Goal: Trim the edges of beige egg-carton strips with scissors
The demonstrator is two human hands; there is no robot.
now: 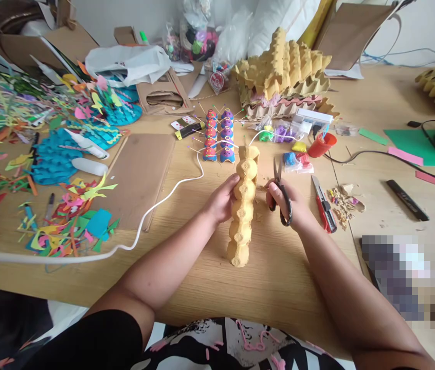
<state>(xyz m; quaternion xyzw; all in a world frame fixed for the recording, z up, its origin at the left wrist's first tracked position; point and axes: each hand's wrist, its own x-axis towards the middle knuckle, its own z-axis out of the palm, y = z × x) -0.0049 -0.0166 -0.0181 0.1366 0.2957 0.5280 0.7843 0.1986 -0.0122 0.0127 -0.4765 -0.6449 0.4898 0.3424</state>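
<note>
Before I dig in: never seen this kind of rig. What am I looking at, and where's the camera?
There's no machine: a person works bare-handed, filmed by one head-worn camera looking forward and down, so there's just one view. The left hand holds a yellow egg-carton strip; the right hand holds scissors, blades pointing away from the person. On the wooden table lie paper scraps, a utility knife, a red cup, painted carton pieces and stacked egg trays.

Egg carton strip (242,210) I'm looking at is plain yellow, one long row of rounded bumps, held lengthwise. Black-handled scissors (278,176) sit near its right side, not touching, blades slightly parted, pointing roughly the same way.
</note>
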